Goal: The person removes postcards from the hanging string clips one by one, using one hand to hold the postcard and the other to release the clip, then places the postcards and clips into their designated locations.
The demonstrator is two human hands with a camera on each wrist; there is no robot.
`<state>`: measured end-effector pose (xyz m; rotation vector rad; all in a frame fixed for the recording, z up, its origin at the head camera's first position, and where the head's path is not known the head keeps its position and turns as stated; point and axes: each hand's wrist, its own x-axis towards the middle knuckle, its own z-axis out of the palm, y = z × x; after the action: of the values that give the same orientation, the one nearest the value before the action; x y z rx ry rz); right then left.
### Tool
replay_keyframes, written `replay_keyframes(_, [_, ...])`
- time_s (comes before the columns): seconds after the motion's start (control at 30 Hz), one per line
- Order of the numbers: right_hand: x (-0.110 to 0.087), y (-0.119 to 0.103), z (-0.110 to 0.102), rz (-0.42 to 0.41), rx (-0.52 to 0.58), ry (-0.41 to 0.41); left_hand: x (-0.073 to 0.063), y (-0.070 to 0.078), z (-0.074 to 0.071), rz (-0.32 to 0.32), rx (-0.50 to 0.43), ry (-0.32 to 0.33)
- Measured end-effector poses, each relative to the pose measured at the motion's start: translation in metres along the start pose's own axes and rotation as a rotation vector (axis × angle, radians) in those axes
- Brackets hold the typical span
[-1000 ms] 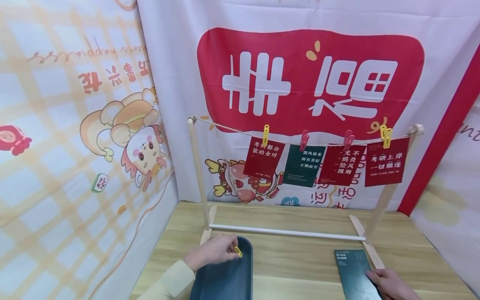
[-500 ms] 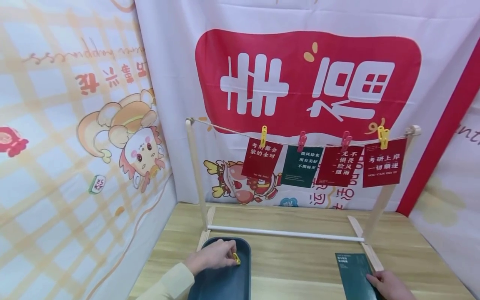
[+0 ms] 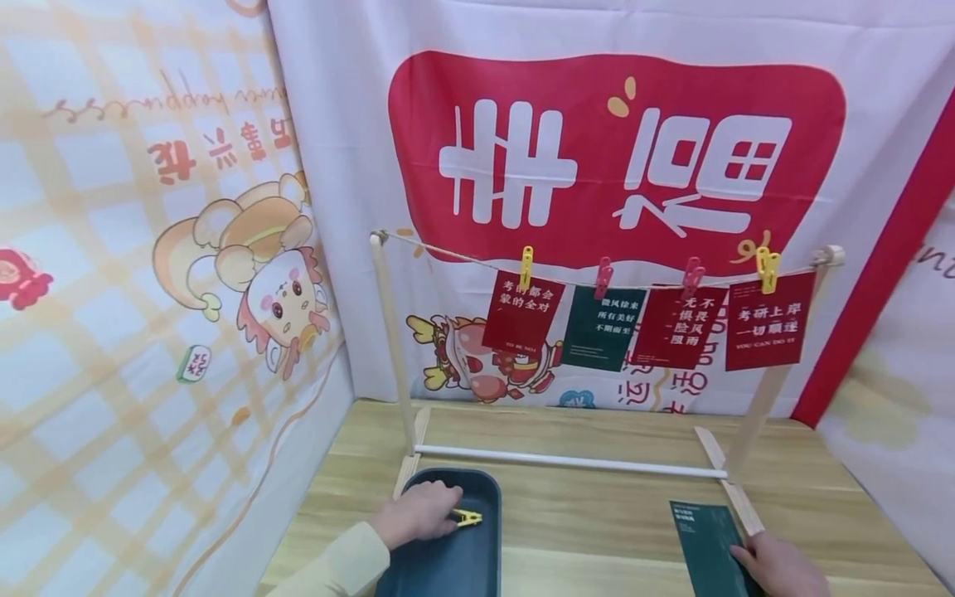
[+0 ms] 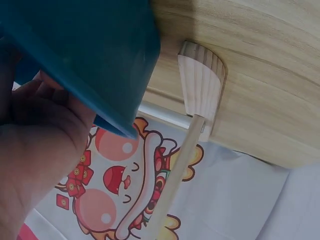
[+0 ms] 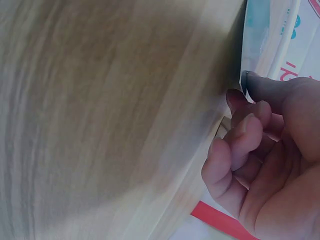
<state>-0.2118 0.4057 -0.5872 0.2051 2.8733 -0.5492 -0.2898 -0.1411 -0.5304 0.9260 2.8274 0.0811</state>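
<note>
My left hand (image 3: 425,510) holds a yellow clothespin (image 3: 468,518) over the dark blue tray (image 3: 488,572), its tip pointing right. In the left wrist view the tray's side (image 4: 115,60) hides the clothespin and most of the fingertips. At the lower right, my right hand (image 3: 783,565) pinches the edge of a green card (image 3: 709,547) with small white print. The right wrist view shows that card edge-on between thumb and index finger (image 5: 235,97), above the wooden table, the other fingers curled loosely.
Behind stands a wooden frame (image 3: 395,348) with a white bottom rod (image 3: 567,461). From its string hang a red card (image 3: 522,319), a green card (image 3: 603,336) and two more red cards (image 3: 772,332), held by yellow and pink clothespins (image 3: 604,278). Printed cloth backs the table (image 3: 582,522).
The yellow clothespin has turned from a steep slant to lying nearly level in my left hand, which has rolled palm down over the tray. My right hand still holds the green card in about the same place.
</note>
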Motion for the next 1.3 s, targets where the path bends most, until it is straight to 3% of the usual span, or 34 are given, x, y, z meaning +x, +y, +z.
replay_keyframes(0.27, [0.001,0.002,0.0,0.062,0.053,-0.016,0.003,0.002,0.006,-0.03,0.058,-0.038])
replay_keyframes(0.6, [0.002,-0.006,-0.002,0.033,0.012,0.005,-0.001,0.001,0.003,-0.074,0.003,-0.052])
replay_keyframes(0.8, [0.007,-0.008,-0.004,0.061,0.052,-0.026,-0.004,0.003,-0.003,-0.105,-0.052,-0.046])
replay_keyframes(1.03, [0.006,-0.019,-0.018,0.053,0.118,0.006,-0.002,0.003,-0.019,-0.041,-0.082,0.117])
replay_keyframes(1.3, [-0.002,-0.05,-0.038,0.03,0.146,0.105,0.003,0.003,-0.033,-0.083,-0.133,0.351])
